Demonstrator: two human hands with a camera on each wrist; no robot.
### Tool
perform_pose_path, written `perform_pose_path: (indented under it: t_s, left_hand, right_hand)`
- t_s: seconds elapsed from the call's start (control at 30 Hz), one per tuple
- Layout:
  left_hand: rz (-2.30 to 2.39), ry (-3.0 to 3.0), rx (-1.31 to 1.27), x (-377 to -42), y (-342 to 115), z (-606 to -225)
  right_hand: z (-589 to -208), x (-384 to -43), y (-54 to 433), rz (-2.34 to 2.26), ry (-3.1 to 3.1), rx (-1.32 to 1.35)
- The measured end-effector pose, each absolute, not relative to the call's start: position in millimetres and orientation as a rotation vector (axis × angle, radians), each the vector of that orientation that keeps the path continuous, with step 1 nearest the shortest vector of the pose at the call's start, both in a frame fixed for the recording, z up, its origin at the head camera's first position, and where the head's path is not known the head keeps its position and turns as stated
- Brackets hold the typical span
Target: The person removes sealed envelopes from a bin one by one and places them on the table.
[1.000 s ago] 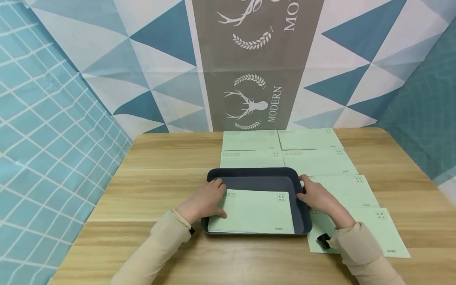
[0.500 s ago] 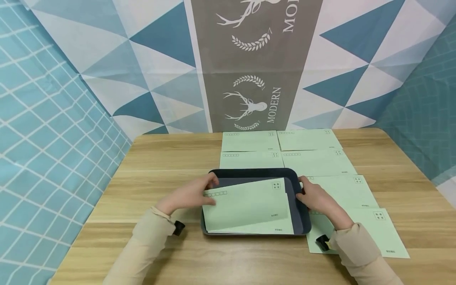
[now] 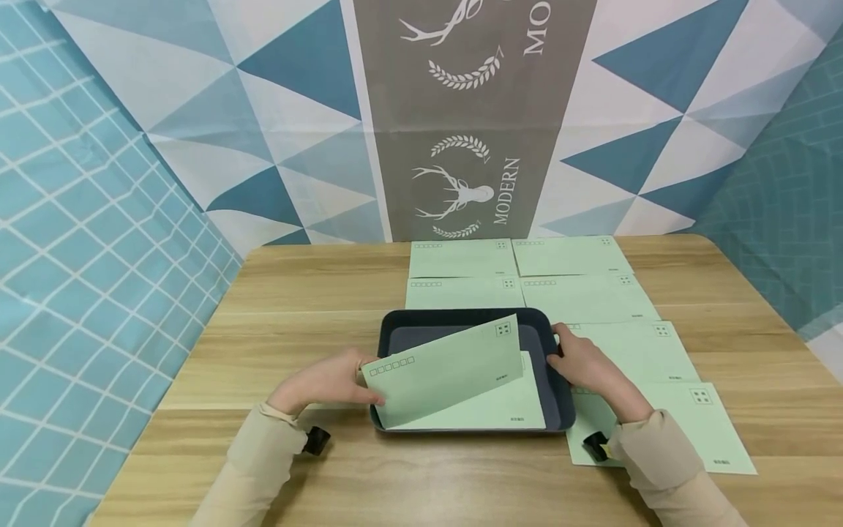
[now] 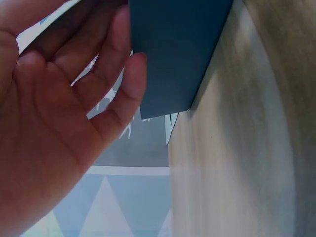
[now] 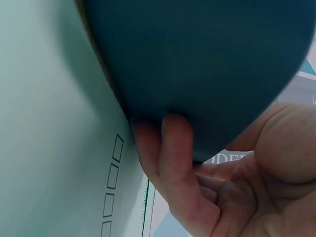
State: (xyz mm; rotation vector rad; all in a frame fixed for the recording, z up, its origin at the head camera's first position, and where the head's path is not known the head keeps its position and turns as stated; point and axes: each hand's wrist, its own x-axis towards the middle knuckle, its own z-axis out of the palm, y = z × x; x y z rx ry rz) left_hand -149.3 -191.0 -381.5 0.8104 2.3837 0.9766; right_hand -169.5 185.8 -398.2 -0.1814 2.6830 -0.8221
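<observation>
My left hand (image 3: pixel 329 379) pinches the left end of a pale green envelope (image 3: pixel 448 369), thumb on its printed face. The envelope tilts up to the right over a dark blue-grey tray (image 3: pixel 461 316). Beneath it more envelopes (image 3: pixel 520 410) lie stacked in the tray, partly covered. My right hand (image 3: pixel 582 360) grips the tray's right wall, with its thumb over the rim. In the right wrist view curled fingers (image 5: pixel 177 143) press against the outside of the tray wall (image 5: pixel 207 64). From the left wrist view, the left fingers are beside the tray's outer wall (image 4: pixel 173 54).
Pale green envelopes (image 3: pixel 464 260) lie in two columns behind the tray, and more (image 3: pixel 685 424) lie to its right, under my right forearm. The tray stands on a wood-grain table (image 3: pixel 316 293). A patterned cloth (image 3: pixel 454 132) hangs behind the table.
My left hand went from resting on the stack to lifting the top envelope by its left end, drawing it left and tilting it. The right hand stays on the tray.
</observation>
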Motion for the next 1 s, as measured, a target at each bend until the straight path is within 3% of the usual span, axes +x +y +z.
perform_pose_path:
  t_s: [0.67, 1.0]
  left_hand:
    - [1.457, 2.524, 0.593, -159, -194, -387]
    - [1.963, 2.537, 0.272, -185, -193, -386]
  right_hand:
    - [-400, -170, 185, -0.815, 2.699, -0.157]
    - [-401, -169, 185, -0.802, 2.719, -0.162]
